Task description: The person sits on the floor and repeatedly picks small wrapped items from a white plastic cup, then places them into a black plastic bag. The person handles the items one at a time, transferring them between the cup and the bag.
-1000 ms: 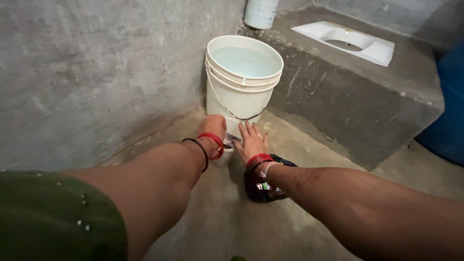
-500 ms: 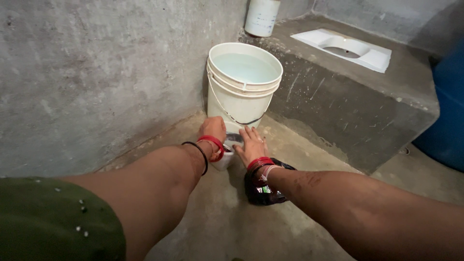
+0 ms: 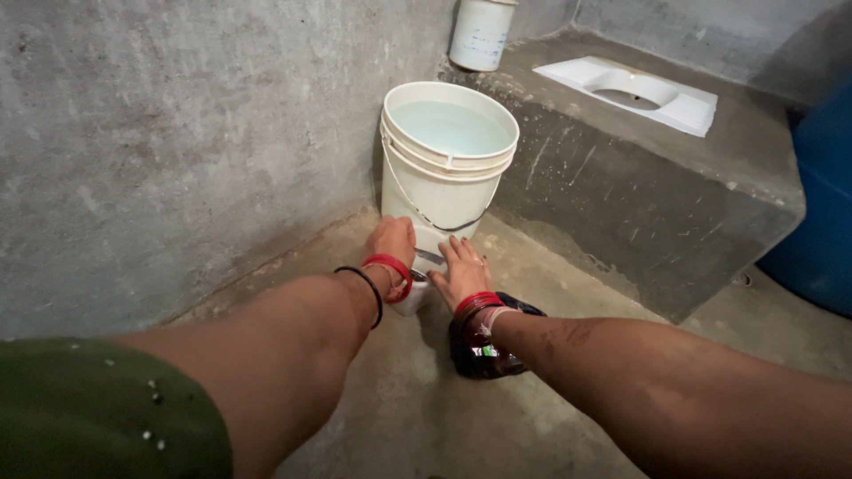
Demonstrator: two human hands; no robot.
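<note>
My left hand (image 3: 391,243) curls over the far rim of a small white container (image 3: 410,299) that stands on the concrete floor at the foot of a white bucket (image 3: 446,168) full of water. Resting flat on the container's right side is my right hand (image 3: 461,265), its fingers spread and pointing toward the bucket. Most of the container is hidden by both hands. Red bangles circle both wrists. A dark shiny plastic pouch (image 3: 480,353) lies on the floor under my right wrist.
A rough concrete wall (image 3: 177,133) runs along the left. Behind the bucket rises a concrete platform (image 3: 657,186) holding a white squat toilet pan (image 3: 635,91) and a white canister (image 3: 480,34). A blue barrel (image 3: 821,213) stands at the right edge.
Both hands stay on the small container, the right one shifting slightly. My head has dipped a little, so the bucket sits lower in the view.
</note>
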